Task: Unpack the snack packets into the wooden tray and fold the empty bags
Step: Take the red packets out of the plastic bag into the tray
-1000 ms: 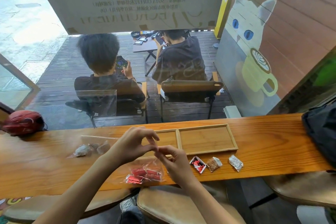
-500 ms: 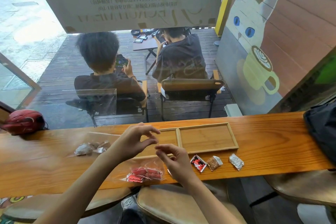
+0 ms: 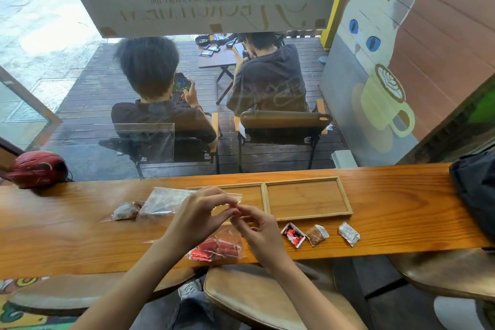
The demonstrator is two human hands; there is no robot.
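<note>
The clear bag (image 3: 214, 245) of red packets hangs just in front of the wooden tray (image 3: 305, 199), over the tabletop (image 3: 67, 228). Left hand (image 3: 199, 215) and right hand (image 3: 258, 232) pinch its top edge. It looks light, thin and slippery; holding both sides of the mouth seems best.

The counter (image 3: 80, 228) is glossy, grained wood. On it, the wooden tray (image 3: 305, 197) looks paler and matt. Left of the tray, the bag (image 3: 163, 199) is clear, shiny plastic.
</note>
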